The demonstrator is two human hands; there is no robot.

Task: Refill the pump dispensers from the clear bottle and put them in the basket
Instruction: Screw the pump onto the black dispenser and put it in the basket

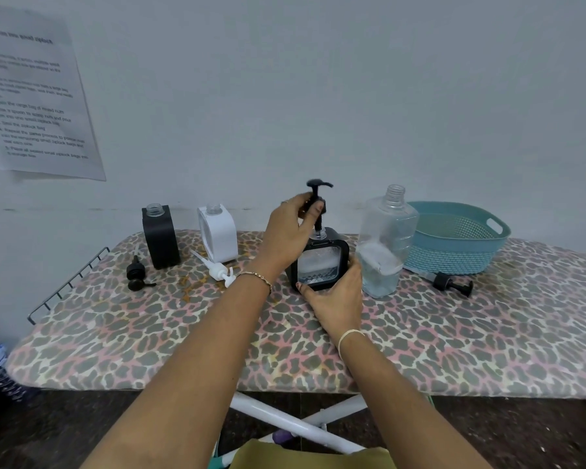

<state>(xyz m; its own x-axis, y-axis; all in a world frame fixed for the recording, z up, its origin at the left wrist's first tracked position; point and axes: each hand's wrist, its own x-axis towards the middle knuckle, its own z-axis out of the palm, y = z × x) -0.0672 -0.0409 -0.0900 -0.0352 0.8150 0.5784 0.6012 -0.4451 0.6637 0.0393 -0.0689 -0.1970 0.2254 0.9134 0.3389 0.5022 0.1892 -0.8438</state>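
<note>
Nearest the camera: both bare forearms reach forward over the leopard-print padded board (pixel 149 340); a gold chain sits on the left wrist, a pale band on the right.
Right hand (pixel 335 299): half closed round the lower front corner of the black square-framed dispenser with a clear window (pixel 318 262), steadying it upright on the board.
Left hand (pixel 286 231): fingertips pinched on the collar of the black pump head (pixel 318 198), whose stem drops into the dispenser's neck; collar not yet seated, in my judgement.
Step in hand: fitting the pump onto dispenser 1 of 3, which shows liquid in its lower half.
Clear bottle: the tall clear plastic bottle (pixel 386 242) stands uncapped just right of the held dispenser, roughly a third full.
Waiting dispensers: a matte black rectangular dispenser (pixel 161 236) and a white rounded-square dispenser (pixel 219 233) stand open at the back left, apart from each other.
Loose pumps: 1 black pump (pixel 136 274) and 1 white pump (pixel 217 270) lie in front of them; a 3rd black pump (pixel 452 284) lies by the basket.
Basket: the teal perforated plastic basket (pixel 454 252) sits at the right, behind the clear bottle; nothing visible inside.
Handling: the dispenser looks rigid and somewhat weighty with liquid, probably slick if wet; best gripped by the frame's flat sides, kept upright, not lifted by the pump.
Risk: the soft board gives little footing, so a tilted collar could cross-thread or tip it.
</note>
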